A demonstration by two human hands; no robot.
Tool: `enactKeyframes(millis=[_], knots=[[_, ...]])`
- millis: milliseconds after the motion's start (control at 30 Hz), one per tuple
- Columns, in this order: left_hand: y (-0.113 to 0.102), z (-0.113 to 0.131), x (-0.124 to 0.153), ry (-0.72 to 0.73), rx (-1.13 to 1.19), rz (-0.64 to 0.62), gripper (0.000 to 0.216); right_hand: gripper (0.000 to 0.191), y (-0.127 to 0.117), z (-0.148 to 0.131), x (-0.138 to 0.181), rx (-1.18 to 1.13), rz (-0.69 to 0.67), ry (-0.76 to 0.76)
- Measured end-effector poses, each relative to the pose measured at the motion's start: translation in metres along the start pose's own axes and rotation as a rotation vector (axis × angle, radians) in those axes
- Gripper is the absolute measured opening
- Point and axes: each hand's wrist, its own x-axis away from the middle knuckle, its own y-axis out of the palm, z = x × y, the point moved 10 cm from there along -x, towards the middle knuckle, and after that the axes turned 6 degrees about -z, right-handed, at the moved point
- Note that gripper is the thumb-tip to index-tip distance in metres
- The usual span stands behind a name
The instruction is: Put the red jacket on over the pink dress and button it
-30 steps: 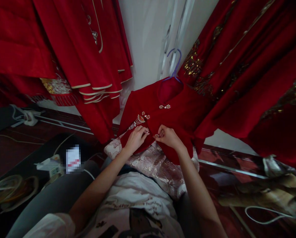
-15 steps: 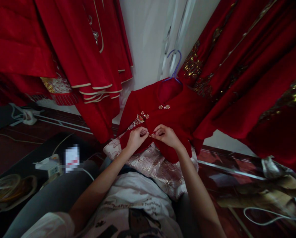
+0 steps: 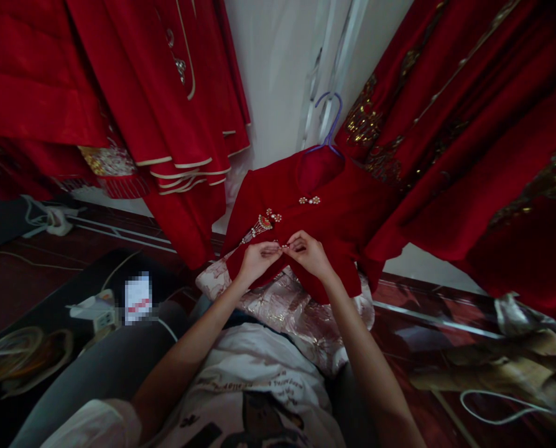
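A small red jacket (image 3: 338, 214) on a purple hanger (image 3: 328, 118) lies spread over pale brocade cloth (image 3: 301, 314) on my lap. Pearl fastenings (image 3: 309, 200) sit near its collar, and a beaded tassel ornament (image 3: 259, 225) hangs at its left front. My left hand (image 3: 255, 260) and my right hand (image 3: 308, 255) meet at the jacket's front edge. Both pinch a small pearl fastening (image 3: 285, 247) between their fingertips, each hand closed on its side of it.
Red garments hang at the left (image 3: 119, 93) and right (image 3: 469, 124), with a white wall between. A power strip (image 3: 94, 311) and cables lie on the dark floor at left. Crumpled paper and a white cord (image 3: 506, 398) lie at right.
Both hands have moved up slightly and come closer together, their fingertips now meeting on the fastening at the jacket's front edge.
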Motion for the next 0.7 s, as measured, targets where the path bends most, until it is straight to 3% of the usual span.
enactKeyframes(millis=[333,700], knots=[[-0.001,0.008,-0.004,0.038,-0.138,0.017,0.017,0.011,0.003,-0.001,0.0,0.103,0.054,-0.017],[-0.006,0.017,-0.004,0.086,-0.274,-0.011,0.014,0.005,0.011,-0.004,0.002,0.201,0.004,-0.04]])
